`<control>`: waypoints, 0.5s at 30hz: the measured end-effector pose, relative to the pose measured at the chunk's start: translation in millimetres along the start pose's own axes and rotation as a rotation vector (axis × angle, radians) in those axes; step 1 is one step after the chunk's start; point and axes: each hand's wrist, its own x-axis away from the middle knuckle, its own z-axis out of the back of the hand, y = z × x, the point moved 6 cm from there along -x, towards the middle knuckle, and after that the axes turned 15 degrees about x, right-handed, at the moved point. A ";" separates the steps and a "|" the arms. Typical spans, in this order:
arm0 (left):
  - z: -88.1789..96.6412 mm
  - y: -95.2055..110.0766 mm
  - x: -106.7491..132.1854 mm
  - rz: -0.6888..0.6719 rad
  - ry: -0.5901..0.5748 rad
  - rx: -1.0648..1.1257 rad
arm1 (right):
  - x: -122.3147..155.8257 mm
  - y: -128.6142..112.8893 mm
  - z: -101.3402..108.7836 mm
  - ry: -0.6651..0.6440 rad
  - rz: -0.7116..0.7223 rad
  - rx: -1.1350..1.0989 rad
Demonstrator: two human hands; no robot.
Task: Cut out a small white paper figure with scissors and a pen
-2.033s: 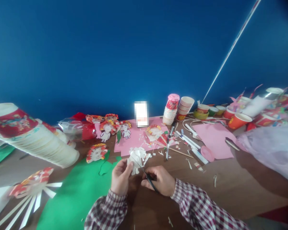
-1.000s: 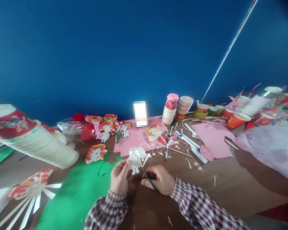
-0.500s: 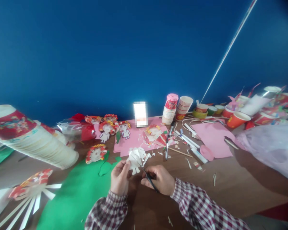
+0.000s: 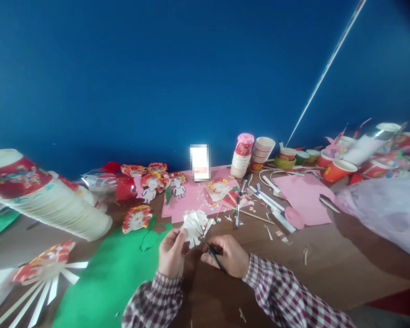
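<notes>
Between thumb and fingers, my left hand (image 4: pixel 172 253) pinches the left edge of a white paper cutout (image 4: pixel 193 223) with a notched outline. My right hand (image 4: pixel 227 255) is closed round the dark handles of scissors (image 4: pixel 213 256). Their blades reach up and left across the paper, at its right side. Whether the blades are apart is too small to tell. A green sheet (image 4: pixel 116 273) lies beneath and left of my left hand, with a round lion-like paper face (image 4: pixel 136 219) at its upper edge.
Stacked paper cups (image 4: pixel 68 209) lean at the left, near a cup cut into strips (image 4: pixel 49 269). Pink sheets (image 4: pixel 191 200) with scraps, a pen (image 4: pixel 238 209) and white sticks (image 4: pixel 268 200) lie beyond my hands. More cups (image 4: pixel 340 170) and a plastic bag (image 4: pixel 386 209) fill the right.
Both hands, the paper and the scissors stay almost in the same place; only a very slight shift of the hands shows.
</notes>
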 end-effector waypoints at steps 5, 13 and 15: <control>-0.6 0.1 1.5 0.003 0.007 0.005 | -0.4 1.0 -0.2 -0.001 0.001 -0.014; -0.9 -1.3 2.1 0.018 -0.017 0.010 | -0.3 4.0 -3.2 -0.003 0.005 -0.094; -1.1 -1.6 2.2 0.026 -0.020 0.011 | -0.2 4.9 -3.9 -0.004 0.005 -0.099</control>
